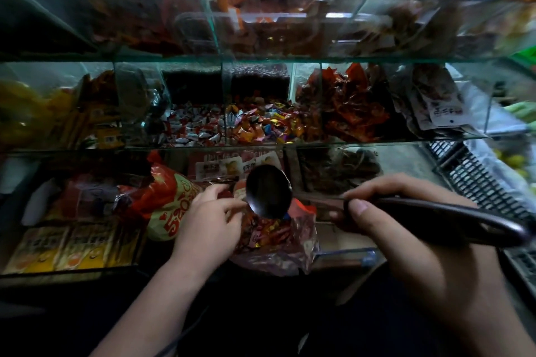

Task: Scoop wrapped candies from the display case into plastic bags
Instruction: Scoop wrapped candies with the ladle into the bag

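Right hand (406, 220) grips the ladle (268, 191), left hand (208, 220) pinches the bag (278, 240) rim at 9 o'clock; a slack mouth could spill candies.

Both bare forearms reach forward, the left hand (207, 223) pinching with thumb and fingers, the right hand (406, 229) closed in a grip, thumb on top.

Dim shop, black crates (475, 180) at right

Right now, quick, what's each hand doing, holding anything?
Left hand: pinching the rim of the plastic bag, holding it open.
Right hand: closed on the ladle handle, bowl over the bag.
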